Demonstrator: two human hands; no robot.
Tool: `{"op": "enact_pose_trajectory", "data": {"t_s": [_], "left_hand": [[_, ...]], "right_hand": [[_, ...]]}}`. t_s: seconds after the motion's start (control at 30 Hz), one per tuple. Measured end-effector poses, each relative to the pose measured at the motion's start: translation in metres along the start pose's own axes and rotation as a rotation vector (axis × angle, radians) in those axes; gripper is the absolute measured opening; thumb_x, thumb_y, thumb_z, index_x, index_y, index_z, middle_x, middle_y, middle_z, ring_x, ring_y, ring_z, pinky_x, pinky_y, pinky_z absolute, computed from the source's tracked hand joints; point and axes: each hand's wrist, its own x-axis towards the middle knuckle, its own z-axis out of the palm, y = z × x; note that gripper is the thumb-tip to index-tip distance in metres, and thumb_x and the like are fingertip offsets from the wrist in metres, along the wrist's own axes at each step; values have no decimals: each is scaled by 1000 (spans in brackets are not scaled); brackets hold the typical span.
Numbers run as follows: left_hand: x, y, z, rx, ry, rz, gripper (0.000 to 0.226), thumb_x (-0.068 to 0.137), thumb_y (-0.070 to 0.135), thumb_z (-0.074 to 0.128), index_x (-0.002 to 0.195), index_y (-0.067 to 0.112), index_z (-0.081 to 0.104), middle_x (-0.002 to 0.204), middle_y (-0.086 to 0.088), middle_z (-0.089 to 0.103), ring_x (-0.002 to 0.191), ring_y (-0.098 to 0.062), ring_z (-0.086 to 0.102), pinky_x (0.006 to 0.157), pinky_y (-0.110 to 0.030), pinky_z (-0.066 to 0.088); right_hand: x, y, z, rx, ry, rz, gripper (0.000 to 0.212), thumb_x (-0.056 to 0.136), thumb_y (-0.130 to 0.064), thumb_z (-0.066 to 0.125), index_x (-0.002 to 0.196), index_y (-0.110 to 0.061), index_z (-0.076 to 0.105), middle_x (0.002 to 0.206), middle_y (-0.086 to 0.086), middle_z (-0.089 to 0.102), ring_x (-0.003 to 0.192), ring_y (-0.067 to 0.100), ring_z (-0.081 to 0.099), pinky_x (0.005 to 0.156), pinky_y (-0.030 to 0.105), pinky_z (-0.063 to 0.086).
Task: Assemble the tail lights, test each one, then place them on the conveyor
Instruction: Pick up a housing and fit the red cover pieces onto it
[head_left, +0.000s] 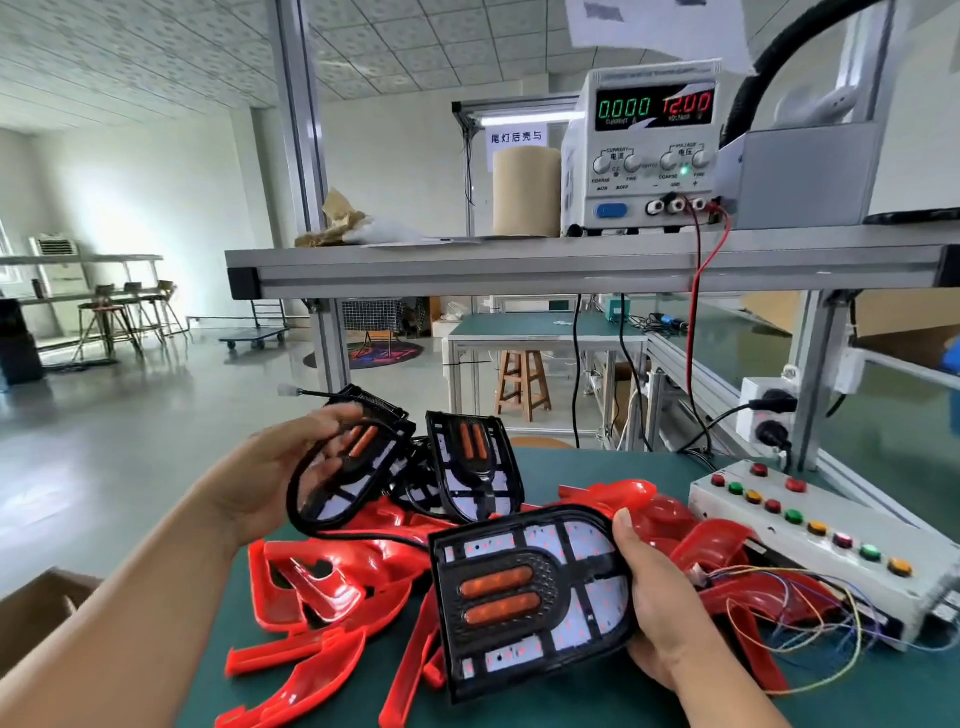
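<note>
Head view is showing us working at a green tabletop with both hands full. At the far left, a cardboard box is sitting beside the tabletop's edge. Our left hand is gripping a black housing from behind, fingers curled over its upper rim, and is holding it tilted above the pile, clear of the surface. Below and beside it, red lenses are lying in a loose, overlapping heap, and a second housing is leaning upright against the pile in the middle.

Further right, our right hand is clasping a third housing by its right edge. The thumb is lying over the top rim with the fingers underneath, and the amber strips and white board are facing us. Beyond that hand, thin coloured wires are trailing from the button test box. Above, on the shelf, the power supply is reading twelve volts with no current drawn.

We are judging that assembly is only starting, since no lens is mated to either held housing yet. With both hands occupied, we are risking a fumble when reaching for a lens: a housing could slip onto the heap and scuff one. The loose wires near our right wrist could also snag and tug at the test box.
</note>
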Motion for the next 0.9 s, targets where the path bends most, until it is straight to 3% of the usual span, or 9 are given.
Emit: {"op": "enact_pose_trajectory", "data": {"t_s": [0.07, 0.13, 0.17, 0.23, 0.3, 0.43, 0.57, 0.8, 0.9], "left_hand": [[1, -6, -1, -265, -192, -3, 43, 88, 17, 38, 113, 7, 71, 114, -8, 68, 111, -14, 63, 93, -30, 51], [5, -14, 3, -450, -342, 25, 46, 92, 21, 32, 107, 2, 72, 126, -11, 63, 135, -18, 46, 115, -47, 26], [6, -14, 6, -516, -371, 81, 41, 92, 23, 37, 101, 2, 71, 118, -12, 66, 133, -21, 47, 117, -55, 19], [11, -19, 7, -625, -323, 206, 20, 83, 24, 53, 75, 12, 67, 84, -2, 68, 105, -20, 63, 106, -61, 35], [11, -22, 10, -691, -167, 277, 19, 74, 25, 64, 58, 19, 54, 62, 7, 57, 79, -14, 64, 93, -52, 51], [11, -21, 17, -701, -162, 321, 27, 72, 23, 69, 54, 18, 49, 53, 6, 47, 68, -12, 61, 98, -40, 49], [2, 7, 24, -321, -104, 378, 40, 86, 6, 43, 51, 21, 53, 51, 6, 48, 66, -9, 60, 96, -39, 52], [-11, 21, 58, 980, -85, 578, 25, 64, 11, 62, 57, 33, 51, 68, 11, 58, 97, 0, 61, 79, -31, 44], [-12, 13, 62, 1213, -204, 637, 45, 72, -4, 62, 65, 41, 54, 88, 15, 63, 105, -10, 61, 88, -32, 46]], "right_hand": [[0, 0, 1, -9, 11, 8, 62, 78, -67, 49, 97, -15, 78, 106, 20, 72, 96, 37, 71, 76, 46, 59], [1, 0, 1, -12, 17, 7, 62, 77, -67, 49, 96, -15, 78, 105, 20, 73, 95, 37, 71, 75, 47, 59], [1, -1, 1, -15, 18, 7, 63, 77, -67, 49, 96, -14, 78, 105, 20, 73, 95, 37, 71, 77, 48, 59], [0, -1, 0, -21, 27, 18, 65, 78, -66, 49, 96, -10, 78, 105, 21, 72, 95, 37, 71, 83, 51, 56], [0, -1, 0, -23, 29, 25, 67, 80, -65, 49, 98, -8, 77, 106, 21, 72, 96, 38, 70, 87, 54, 54], [-4, -3, 2, -11, 35, 21, 65, 83, -63, 48, 101, -6, 76, 107, 21, 72, 97, 38, 70, 89, 54, 54], [-10, -11, 8, -8, 47, 24, 65, 82, -61, 49, 103, -5, 75, 107, 21, 72, 97, 37, 70, 80, 48, 58], [-28, -38, 24, -26, 151, 90, 55, 95, -52, 49, 109, -2, 69, 97, 19, 74, 85, 36, 73, 67, 42, 59], [-41, -49, 23, -65, 183, 107, 54, 97, -52, 48, 110, -3, 68, 96, 19, 74, 83, 35, 73, 64, 40, 59]]}}
